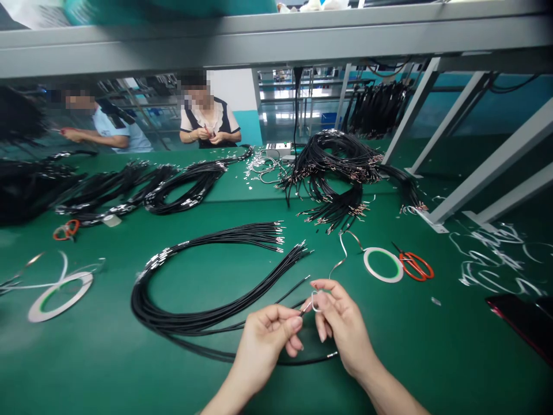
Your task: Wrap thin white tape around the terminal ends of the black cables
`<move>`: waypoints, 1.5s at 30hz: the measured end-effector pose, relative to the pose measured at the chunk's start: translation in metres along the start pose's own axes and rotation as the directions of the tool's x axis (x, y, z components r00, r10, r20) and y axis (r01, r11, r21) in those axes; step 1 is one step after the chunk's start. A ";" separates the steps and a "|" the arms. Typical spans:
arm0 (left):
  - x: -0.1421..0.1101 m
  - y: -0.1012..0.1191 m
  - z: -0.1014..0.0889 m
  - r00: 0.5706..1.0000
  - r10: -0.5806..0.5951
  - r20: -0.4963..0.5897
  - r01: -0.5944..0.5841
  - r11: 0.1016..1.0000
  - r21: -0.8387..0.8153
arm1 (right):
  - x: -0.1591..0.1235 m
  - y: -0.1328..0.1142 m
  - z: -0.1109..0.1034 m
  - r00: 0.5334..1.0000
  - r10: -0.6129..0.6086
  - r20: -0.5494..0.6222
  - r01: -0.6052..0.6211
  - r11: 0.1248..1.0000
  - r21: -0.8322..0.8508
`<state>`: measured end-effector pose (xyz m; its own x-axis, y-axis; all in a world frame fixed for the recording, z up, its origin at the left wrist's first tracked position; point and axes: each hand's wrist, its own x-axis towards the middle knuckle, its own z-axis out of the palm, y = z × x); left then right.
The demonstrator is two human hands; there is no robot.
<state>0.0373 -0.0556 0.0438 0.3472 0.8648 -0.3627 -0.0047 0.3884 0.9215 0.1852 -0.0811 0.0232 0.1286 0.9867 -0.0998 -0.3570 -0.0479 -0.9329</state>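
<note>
Between thumb and fingers, my left hand [270, 337] pinches a black cable near its stripped, shiny end. Close beside it, my right hand [343, 323] holds a thin strip of white tape [317, 301], curled in a small loop by the cable's tip. The rest of the black cable bundle [173, 317] lies in a wide bend on the green bench, its bare ends pointing right. One loose cable end [332, 354] rests below my hands. A roll of tape [383, 265], white-rimmed with a green inside, lies to the right. Orange-handled scissors [417, 266] touch its edge.
More black cable coils [337, 155] are piled at the back, others [185, 187] at back left. A second tape roll [60, 297] and orange scissors [66, 230] lie left. White tape scraps [492, 253] and metal frame legs [479, 167] stand right. Two people sit across the bench.
</note>
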 end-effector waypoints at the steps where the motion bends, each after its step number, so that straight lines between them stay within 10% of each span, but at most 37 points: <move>1: 0.000 0.000 0.000 1.000 0.004 0.002 -0.004 1.000 0.005 | -0.001 0.000 0.001 1.000 -0.006 0.000 0.006 1.000 0.001; 8: -0.004 -0.015 0.004 0.993 0.111 0.047 -0.118 0.971 0.207 | 0.001 -0.012 -0.014 0.990 -0.119 -0.081 0.110 0.988 -0.110; 14: -0.016 -0.043 0.007 0.939 0.051 0.341 -0.164 0.936 0.312 | 0.025 -0.019 -0.055 0.977 -0.188 -0.096 0.148 0.933 -0.328; 21: 0.037 -0.031 0.016 0.904 0.416 0.103 -0.388 0.694 0.606 | 0.036 0.013 -0.070 0.971 -0.233 -0.051 0.177 0.848 -0.500; 29: 0.050 -0.024 0.011 0.916 0.399 -0.032 -0.349 0.836 0.422 | 0.028 0.012 -0.052 0.978 -0.210 0.000 0.198 0.924 -0.326; 45: 0.045 -0.016 0.004 0.971 0.229 0.070 -0.237 0.959 0.157 | 0.026 0.018 -0.026 0.993 -0.106 0.045 0.107 0.994 -0.018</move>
<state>0.0568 -0.0246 0.0134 0.4014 0.9064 -0.1318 0.0608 0.1173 0.9912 0.2059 -0.0599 -0.0052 0.1242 0.9921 0.0155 -0.3241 0.0553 -0.9444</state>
